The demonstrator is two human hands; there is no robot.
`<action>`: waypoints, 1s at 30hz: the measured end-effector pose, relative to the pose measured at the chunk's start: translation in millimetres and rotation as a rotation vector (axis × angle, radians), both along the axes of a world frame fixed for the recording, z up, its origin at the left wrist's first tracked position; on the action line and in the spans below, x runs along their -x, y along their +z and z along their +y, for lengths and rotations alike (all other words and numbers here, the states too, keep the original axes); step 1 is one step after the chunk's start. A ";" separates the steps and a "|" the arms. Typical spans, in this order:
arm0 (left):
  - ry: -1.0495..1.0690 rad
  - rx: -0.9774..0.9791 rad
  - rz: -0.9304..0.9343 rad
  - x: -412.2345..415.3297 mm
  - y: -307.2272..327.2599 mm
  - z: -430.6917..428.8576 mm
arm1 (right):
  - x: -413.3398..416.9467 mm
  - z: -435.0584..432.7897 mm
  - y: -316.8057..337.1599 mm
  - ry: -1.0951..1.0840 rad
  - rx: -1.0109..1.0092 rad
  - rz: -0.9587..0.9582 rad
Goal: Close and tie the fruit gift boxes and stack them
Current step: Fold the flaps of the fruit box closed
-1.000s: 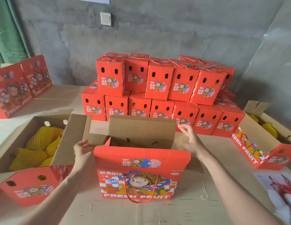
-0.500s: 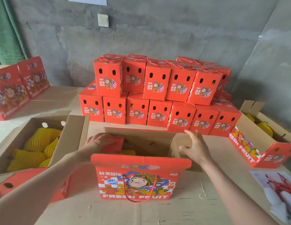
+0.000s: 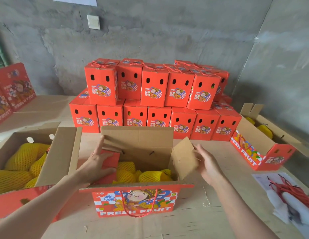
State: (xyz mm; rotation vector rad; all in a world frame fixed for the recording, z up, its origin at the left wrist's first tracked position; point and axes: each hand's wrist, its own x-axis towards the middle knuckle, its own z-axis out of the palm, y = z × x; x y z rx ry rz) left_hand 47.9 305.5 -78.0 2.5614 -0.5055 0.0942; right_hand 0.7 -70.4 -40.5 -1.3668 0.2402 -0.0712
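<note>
The left hand [image 3: 98, 161] lies flat, fingers straight, on the red left flap [image 3: 111, 158] of the open fruit gift box [image 3: 134, 202]. The right hand [image 3: 208, 163], loosely spread and holding nothing, is at the raised right flap [image 3: 184, 157]. Yellow net-wrapped fruit [image 3: 146, 175] fills the box, which stands before the stacked closed boxes [image 3: 153, 94].

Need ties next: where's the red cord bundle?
Head view, lower right: red cord bundle lies on a white sheet, nearer than the right-hand open box.

Bare grey concrete wall [image 3: 167, 31] fills the top of the frame, patchy and streaked. 1 white switch plate [image 3: 93, 22] sits upper left, a white paper sheet [image 3: 74, 0] above it. A 2nd wall [image 3: 288, 66] angles in at right. Brown cardboard sheeting [image 3: 210, 213] covers the surface below. The light is soft and even.
</note>
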 end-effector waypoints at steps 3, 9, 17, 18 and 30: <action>0.102 0.112 0.028 1.9 -1.4 -3.9 | -5.8 9.4 4.1 0.092 -0.235 -0.042; 0.190 0.174 0.057 4.2 0.4 -3.3 | -2.2 34.2 -19.8 0.393 1.067 -0.257; 0.310 0.374 0.059 11.6 4.4 -4.2 | 0.5 8.2 -19.5 0.492 1.130 -0.374; 0.323 0.380 0.056 10.6 3.3 -4.1 | 2.2 6.0 -18.7 0.514 1.132 -0.376; 0.072 1.046 0.215 14.1 7.5 1.0 | 15.9 8.5 -10.7 0.452 0.723 -0.211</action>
